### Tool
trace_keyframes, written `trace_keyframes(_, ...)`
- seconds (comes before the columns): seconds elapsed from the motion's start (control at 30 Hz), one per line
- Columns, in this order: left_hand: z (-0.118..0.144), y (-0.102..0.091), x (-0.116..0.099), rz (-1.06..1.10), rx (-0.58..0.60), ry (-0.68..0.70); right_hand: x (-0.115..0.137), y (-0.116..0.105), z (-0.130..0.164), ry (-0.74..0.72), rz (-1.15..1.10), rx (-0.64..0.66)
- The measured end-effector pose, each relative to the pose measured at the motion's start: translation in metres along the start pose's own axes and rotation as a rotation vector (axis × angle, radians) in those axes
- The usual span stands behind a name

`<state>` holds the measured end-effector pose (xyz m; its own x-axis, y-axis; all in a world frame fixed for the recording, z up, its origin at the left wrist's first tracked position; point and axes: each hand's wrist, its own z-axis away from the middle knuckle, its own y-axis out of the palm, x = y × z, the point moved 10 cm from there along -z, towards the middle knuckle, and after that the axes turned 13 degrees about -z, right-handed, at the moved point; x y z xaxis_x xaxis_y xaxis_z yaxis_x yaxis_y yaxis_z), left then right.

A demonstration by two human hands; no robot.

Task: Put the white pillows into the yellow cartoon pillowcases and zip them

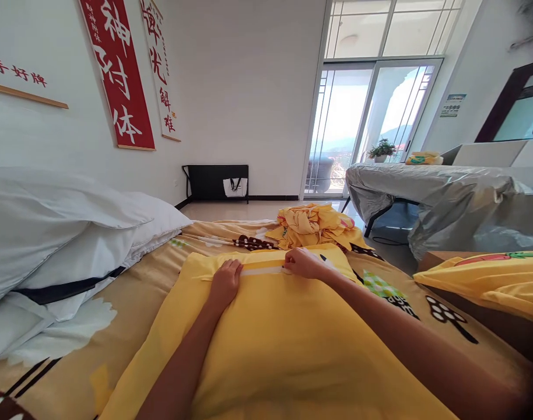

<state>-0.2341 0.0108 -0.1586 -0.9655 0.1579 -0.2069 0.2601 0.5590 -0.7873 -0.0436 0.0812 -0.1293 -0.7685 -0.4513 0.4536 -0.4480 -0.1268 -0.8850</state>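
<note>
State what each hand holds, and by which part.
The right hand pinches the far zippered edge of the yellow pillowcase with its fingers. The left hand presses flat beside the opening, gripping nothing.

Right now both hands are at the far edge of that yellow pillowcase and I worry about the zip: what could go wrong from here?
1. The right hand pinches at the zip opening; loose yellow fabric beside it might catch in the zip.
2. The left hand only presses flat on the yellow pillowcase, so the soft pillow may shift and the seam could pucker.
3. The crumpled yellow cloth lies close behind and could get dragged in.
</note>
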Motion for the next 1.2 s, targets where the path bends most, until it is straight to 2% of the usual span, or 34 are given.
trace_keyframes(0.1,0.0,0.001,-0.001,-0.021,0.016,-0.004,-0.035,-0.016,0.013,0.018,0.001,-0.045)
trace_keyframes(0.2,-0.001,0.003,-0.001,-0.067,0.057,-0.01,-0.058,-0.028,0.025,0.019,0.004,-0.096)
trace_keyframes(0.33,-0.006,0.005,-0.005,-0.18,0.172,-0.031,-0.063,-0.031,0.038,-0.005,0.008,-0.131)
trace_keyframes(0.4,-0.011,0.004,-0.015,-0.257,0.219,-0.059,-0.059,-0.032,0.04,-0.024,0.023,-0.151)
trace_keyframes(0.47,-0.02,0.004,-0.04,-0.309,0.249,-0.054,-0.053,-0.033,0.04,-0.044,0.038,-0.16)
trace_keyframes(0.53,-0.031,0.011,-0.081,-0.307,0.28,0.008,-0.049,-0.033,0.037,-0.057,0.039,-0.14)
trace_keyframes(0.63,-0.048,0.034,-0.145,-0.244,0.341,0.104,-0.048,-0.034,0.031,-0.066,0.009,-0.072)
trace_keyframes(0.73,-0.057,0.057,-0.182,-0.198,0.368,0.086,-0.052,-0.036,0.026,-0.072,-0.024,-0.011)
trace_keyframes(0.83,-0.053,0.067,-0.19,-0.159,0.303,0.043,-0.061,-0.036,0.022,-0.059,-0.05,0.048)
trace_keyframes(0.97,-0.042,0.072,-0.183,-0.088,0.233,0.044,-0.072,-0.031,0.019,-0.04,-0.079,0.108)
trace_keyframes(1.2,-0.04,0.076,-0.182,-0.03,0.187,0.085,-0.099,-0.04,0.027,0.068,-0.031,0.09)
